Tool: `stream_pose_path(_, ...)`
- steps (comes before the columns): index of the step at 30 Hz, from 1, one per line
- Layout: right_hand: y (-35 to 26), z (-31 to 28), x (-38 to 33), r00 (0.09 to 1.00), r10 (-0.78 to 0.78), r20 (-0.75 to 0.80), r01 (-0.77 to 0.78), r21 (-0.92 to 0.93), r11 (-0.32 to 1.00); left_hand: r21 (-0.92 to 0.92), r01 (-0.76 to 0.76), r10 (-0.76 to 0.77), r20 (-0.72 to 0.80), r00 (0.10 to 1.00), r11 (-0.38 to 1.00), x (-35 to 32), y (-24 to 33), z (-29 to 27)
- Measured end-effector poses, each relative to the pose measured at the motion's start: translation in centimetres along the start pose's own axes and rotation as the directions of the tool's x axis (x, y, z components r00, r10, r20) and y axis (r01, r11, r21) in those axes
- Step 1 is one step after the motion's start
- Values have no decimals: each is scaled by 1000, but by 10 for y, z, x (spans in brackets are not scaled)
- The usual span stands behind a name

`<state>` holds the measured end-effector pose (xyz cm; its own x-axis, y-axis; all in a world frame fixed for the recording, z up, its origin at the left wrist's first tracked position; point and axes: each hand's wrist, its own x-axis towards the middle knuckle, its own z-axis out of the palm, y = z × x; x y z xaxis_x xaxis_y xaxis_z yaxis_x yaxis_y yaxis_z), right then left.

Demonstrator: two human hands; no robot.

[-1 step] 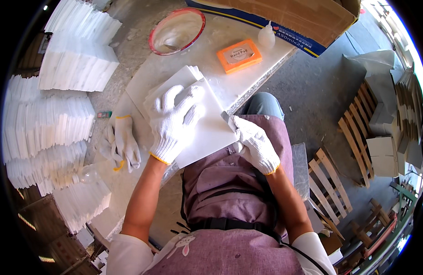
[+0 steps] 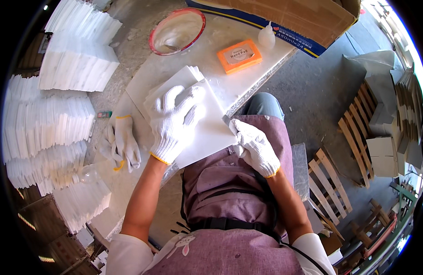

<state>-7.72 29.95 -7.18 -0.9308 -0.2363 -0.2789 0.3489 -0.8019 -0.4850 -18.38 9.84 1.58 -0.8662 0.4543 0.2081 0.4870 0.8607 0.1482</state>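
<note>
White tile (image 2: 210, 130) lies flat in front of the person, uppermost on a small pile of like tiles (image 2: 192, 73) whose far corners peep out beyond it; its near part juts past the edge of the table (image 2: 255, 85), over the apron (image 2: 223, 183). Left hand (image 2: 177, 121), in a white knit glove, is spread palm down on the tile, fingers apart and gripping nothing; it seems to serve as a weight that steadies the piece. Right hand (image 2: 255, 146), gloved likewise, is curled, thumb and fingers pinching a small grey piece (image 2: 226, 119) at the tile's right edge; whether that piece is a rubbing block or a blade I cannot tell, as the fingers cover much of it.

The step in hand, as I judge it, is dressing that right edge; the next move would call for light, even pressure along the edge with the grey piece, the left hand bearing down enough that the overhanging part does not tip or slide on the pile below; fingertips should keep clear of the corner. Beyond the tile, on the table, are a red-rimmed bowl (image 2: 204, 25), an orange pad (image 2: 240, 56) and a white squeeze bottle (image 2: 266, 37).
</note>
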Motion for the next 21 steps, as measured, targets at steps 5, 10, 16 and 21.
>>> stream_pose_path(5, -2, 2, 4, 997, 62, -52, -59, 51, 997, 19, -26, 27, -54, 998, 999, -1, -2, 3)
stream_pose_path(10, 5, 0, 8, 998, 43, -56, -38, 92, 995, 23, -2, 2, -19, 1000, 1000, 1, 0, 2)
stream_pose_path(16, 3, -3, -7, 998, 64, -17, -64, 36, 997, 35, -8, 9, -30, 1000, 999, -1, -4, 4)
stream_pose_path(21, 7, 2, 16, 990, -137, -25, 133, -123, 984, 16, 15, -15, 27, 1000, 1000, -1, 2, -1)
